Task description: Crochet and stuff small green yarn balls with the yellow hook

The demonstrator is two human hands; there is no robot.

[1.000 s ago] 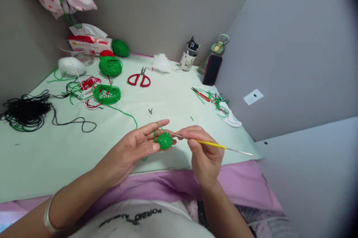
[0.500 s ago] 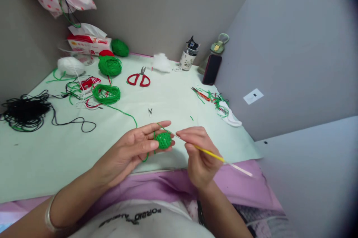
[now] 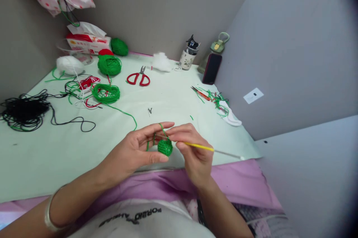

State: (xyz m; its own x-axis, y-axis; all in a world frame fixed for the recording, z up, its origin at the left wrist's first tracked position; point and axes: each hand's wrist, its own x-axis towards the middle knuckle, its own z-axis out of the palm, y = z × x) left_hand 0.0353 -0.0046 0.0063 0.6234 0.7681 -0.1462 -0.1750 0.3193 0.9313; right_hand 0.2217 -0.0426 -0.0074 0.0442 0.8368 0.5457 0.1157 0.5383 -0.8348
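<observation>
My left hand (image 3: 140,146) grips a small round green crochet piece (image 3: 165,147), its thumb along the near side. Green yarn loops over the raised index finger and passes between the other fingers. In my right hand (image 3: 192,152) is a crochet hook (image 3: 200,146) with a yellow grip, held like a pencil. The hook's thin metal tip lies at the top of the piece, and its shaft sticks out to the right. A green strand runs back from the left hand to a loose coil of green yarn (image 3: 106,93) on the table.
Red-handled snips (image 3: 139,77) lie behind my hands. To the left are black yarn (image 3: 26,110), white yarn (image 3: 69,65) and a green ball (image 3: 109,65). A phone (image 3: 212,68) leans on a bottle at the back right, near small scissors (image 3: 201,93) and yarn scraps.
My right hand has moved left, pushing the hook tip past the piece's top edge. The piece has tilted and sunk slightly; my left thumb has shifted lower along its near side.
</observation>
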